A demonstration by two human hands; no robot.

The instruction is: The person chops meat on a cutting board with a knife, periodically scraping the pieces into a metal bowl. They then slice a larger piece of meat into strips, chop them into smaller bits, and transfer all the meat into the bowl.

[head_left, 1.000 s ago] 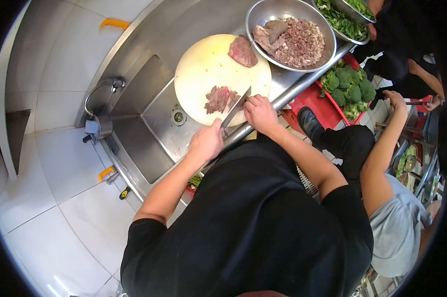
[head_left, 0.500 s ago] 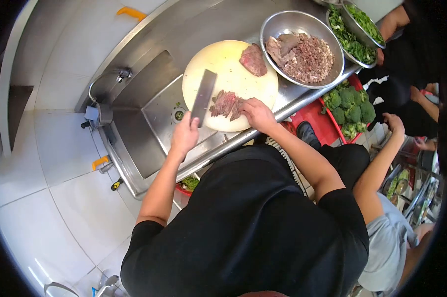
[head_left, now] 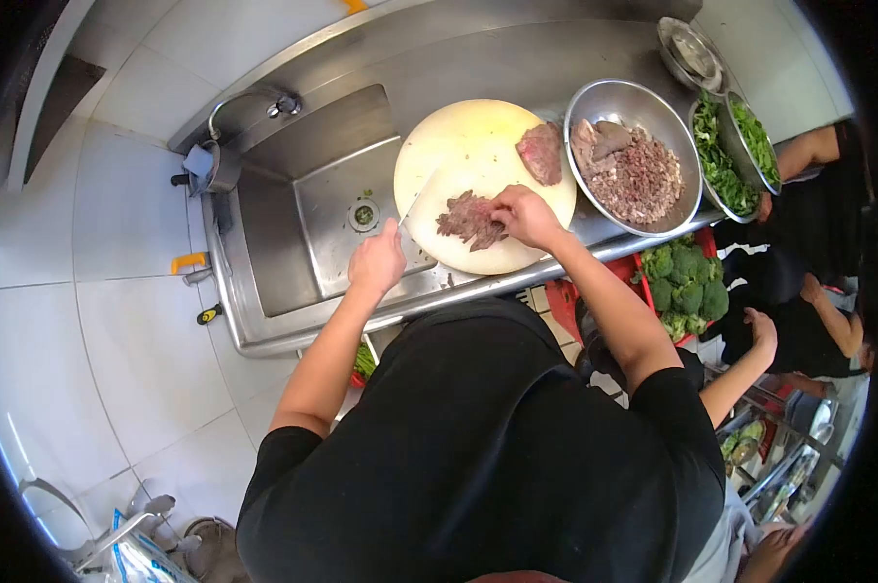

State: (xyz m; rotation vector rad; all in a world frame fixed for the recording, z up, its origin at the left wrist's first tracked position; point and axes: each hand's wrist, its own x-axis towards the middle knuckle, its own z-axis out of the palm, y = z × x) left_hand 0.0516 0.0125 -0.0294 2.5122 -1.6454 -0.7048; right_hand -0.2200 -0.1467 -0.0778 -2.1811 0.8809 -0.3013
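My left hand (head_left: 378, 260) is wrapped round the handle of a cleaver (head_left: 418, 198), whose blade appears nearly edge-on over the left part of a round pale cutting board (head_left: 429, 133). On the board, sliced meat (head_left: 470, 222) lies in a loose, dark reddish-brown heap, just right of the blade. The bent fingers of my right hand (head_left: 528, 218) pinch the right end of this heap; the fingertips are partly hidden. A larger uncut piece of meat (head_left: 541, 154) rests near the board's upper right edge.
A steel bowl (head_left: 693, 185) of chopped meat stands right of the board, with bowls of leafy greens (head_left: 721, 165) beyond. Left of it is a sink (head_left: 269, 233) with a faucet (head_left: 283, 105). Broccoli (head_left: 687, 287) fills a red crate below. Another person's arm (head_left: 750, 364) reaches in at right.
The cleaver has turned from showing its broad face to nearly edge-on. The sliced meat lies more spread out, with my right hand still at its right end. My view has shifted.
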